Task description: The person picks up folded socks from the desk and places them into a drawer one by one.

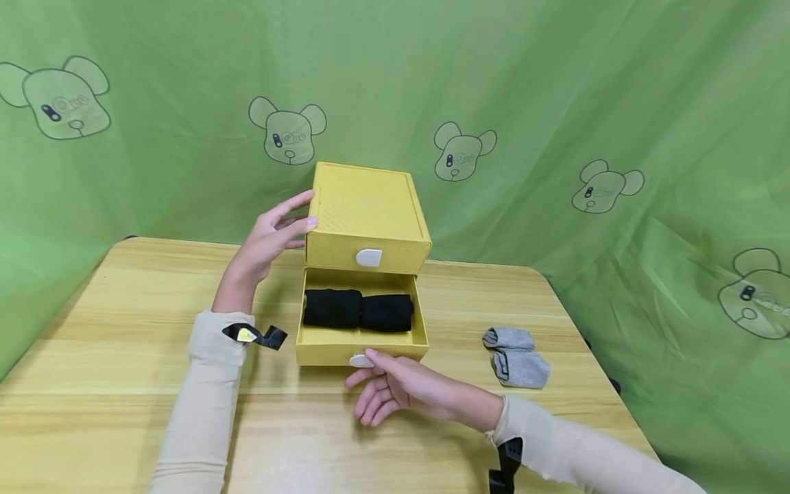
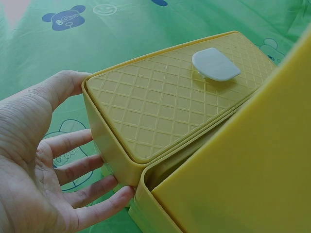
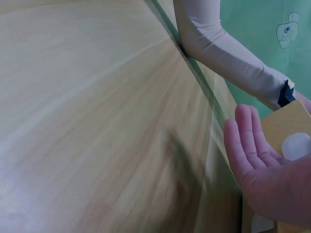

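A yellow two-drawer box (image 1: 370, 199) stands at the back of the table, its upper drawer (image 2: 160, 102) closed. The lower drawer (image 1: 364, 336) is pulled out and holds two black rolled cloth pieces (image 1: 333, 309), side by side. My left hand (image 1: 265, 237) rests against the box's left side, fingers spread and fairly straight; in the left wrist view the thumb touches the front edge. At the lower drawer's front, my right hand (image 1: 401, 387) pinches the white handle (image 1: 360, 360) between thumb and index finger. Its other fingers (image 3: 248, 138) extend loosely.
Two grey folded socks (image 1: 520, 358) lie on the wooden table (image 1: 111, 357), right of the box. A green curtain (image 1: 382, 55) with printed bear heads hangs behind and beside the table. Each sleeve carries a black wrist camera.
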The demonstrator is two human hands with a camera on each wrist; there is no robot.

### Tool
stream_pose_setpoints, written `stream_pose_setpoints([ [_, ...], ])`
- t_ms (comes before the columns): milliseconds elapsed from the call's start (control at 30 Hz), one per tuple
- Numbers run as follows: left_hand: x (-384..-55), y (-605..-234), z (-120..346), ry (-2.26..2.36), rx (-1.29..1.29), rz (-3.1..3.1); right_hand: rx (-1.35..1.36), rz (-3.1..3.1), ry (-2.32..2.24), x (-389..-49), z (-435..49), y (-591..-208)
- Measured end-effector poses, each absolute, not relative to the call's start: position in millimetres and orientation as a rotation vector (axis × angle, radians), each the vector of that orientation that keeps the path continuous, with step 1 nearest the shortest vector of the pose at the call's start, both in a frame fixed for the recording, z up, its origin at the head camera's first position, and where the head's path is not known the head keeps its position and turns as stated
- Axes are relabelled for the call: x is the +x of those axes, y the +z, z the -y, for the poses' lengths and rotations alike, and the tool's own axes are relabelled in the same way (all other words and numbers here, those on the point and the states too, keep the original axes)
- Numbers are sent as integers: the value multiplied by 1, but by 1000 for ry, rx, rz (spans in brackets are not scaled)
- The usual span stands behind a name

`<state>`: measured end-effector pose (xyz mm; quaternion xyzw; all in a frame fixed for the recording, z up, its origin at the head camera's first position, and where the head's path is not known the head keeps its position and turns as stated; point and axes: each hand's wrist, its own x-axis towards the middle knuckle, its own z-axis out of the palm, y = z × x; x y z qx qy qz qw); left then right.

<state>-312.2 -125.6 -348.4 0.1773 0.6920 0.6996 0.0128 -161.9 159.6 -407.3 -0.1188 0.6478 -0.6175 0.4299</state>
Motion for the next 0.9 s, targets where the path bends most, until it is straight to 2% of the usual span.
stream_pose_setpoints([
  [900, -314, -349, 126, 2184, 548, -2154, -261, -1729, -1615, -172, -154, -395],
])
